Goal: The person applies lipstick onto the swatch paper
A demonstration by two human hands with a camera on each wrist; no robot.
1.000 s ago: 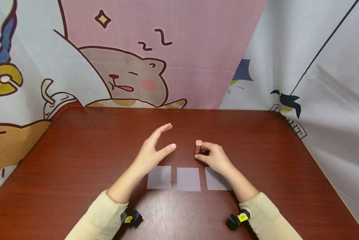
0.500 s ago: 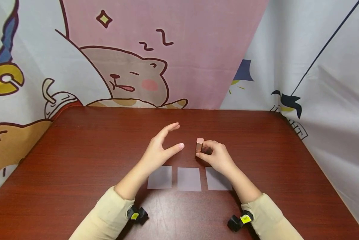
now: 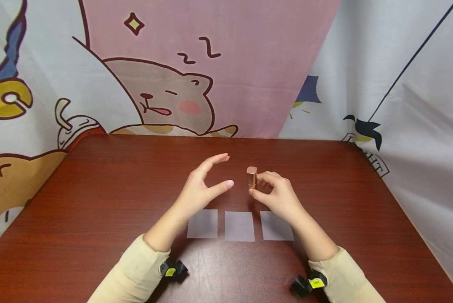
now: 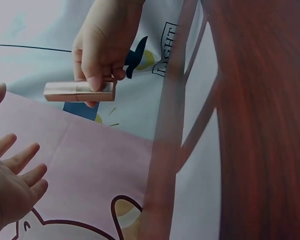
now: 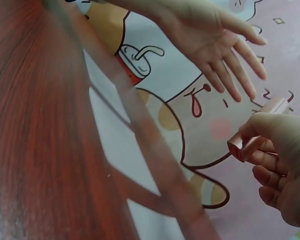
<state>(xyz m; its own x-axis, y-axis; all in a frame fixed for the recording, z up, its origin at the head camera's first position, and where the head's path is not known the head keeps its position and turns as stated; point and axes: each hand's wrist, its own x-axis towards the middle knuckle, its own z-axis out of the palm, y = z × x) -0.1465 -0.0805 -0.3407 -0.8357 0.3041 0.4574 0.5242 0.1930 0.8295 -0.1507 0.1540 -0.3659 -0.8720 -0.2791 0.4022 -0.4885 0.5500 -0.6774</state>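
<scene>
Between the thumb and fingers of my right hand (image 3: 281, 193) is a shiny rose-gold lipstick tube (image 3: 252, 178), pinched near its lower end and held upright. The left wrist view shows the lipstick tube (image 4: 65, 92) raised above the table, its cap on. My left hand (image 3: 200, 187) hovers to the left of it, fingers spread and thumb apart, holding nothing. In the right wrist view the left hand (image 5: 210, 42) has its palm turned toward the tube. Three pale square cards lie in a row nearer me: left card (image 3: 202, 224), middle card (image 3: 239, 226) and right card (image 3: 276, 226).
The reddish-brown wooden table (image 3: 135, 181) reaches back to a cartoon-printed cloth (image 3: 249, 63). More white cloth (image 3: 419, 105) hangs along the right side. Each sleeve cuff carries a black wrist camera, the left camera (image 3: 174, 270) and the right camera (image 3: 307, 284).
My right hand has lifted the lipstick tube up off the table. My left hand has shifted slightly to the right, still spread. The cards stay where they were.
</scene>
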